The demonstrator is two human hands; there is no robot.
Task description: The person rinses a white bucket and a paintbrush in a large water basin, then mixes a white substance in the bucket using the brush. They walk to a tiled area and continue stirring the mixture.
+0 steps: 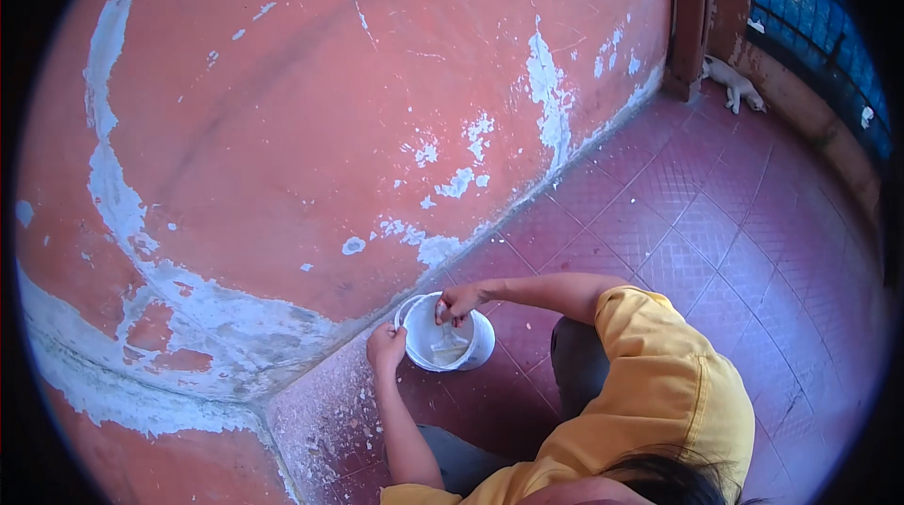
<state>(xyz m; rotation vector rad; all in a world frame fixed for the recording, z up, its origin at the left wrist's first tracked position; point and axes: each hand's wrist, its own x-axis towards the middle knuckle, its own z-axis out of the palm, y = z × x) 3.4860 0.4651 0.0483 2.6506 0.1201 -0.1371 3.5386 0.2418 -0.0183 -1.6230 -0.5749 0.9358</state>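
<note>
A white plastic bucket (484,343) stands on the floor by the foot of the wall, its mouth toward me. My left hand (385,349) is closed at the bucket's left edge, gripping the rim or the pale handle loop; which of them I cannot tell. Over the far side of the opening, my right hand (460,301) is closed round the grip of a flat paintbrush (451,343). The brush's wide end points down inside the bucket. What lies at the bottom is hard to make out.
The red wall (282,128) has peeled whitish patches, heaviest at the lower left corner. Pale flakes (330,411) litter the floor beside it. Red tiles (678,260) stretch right. A white cat (734,84) lies by the far post, near a blue barred opening (819,25).
</note>
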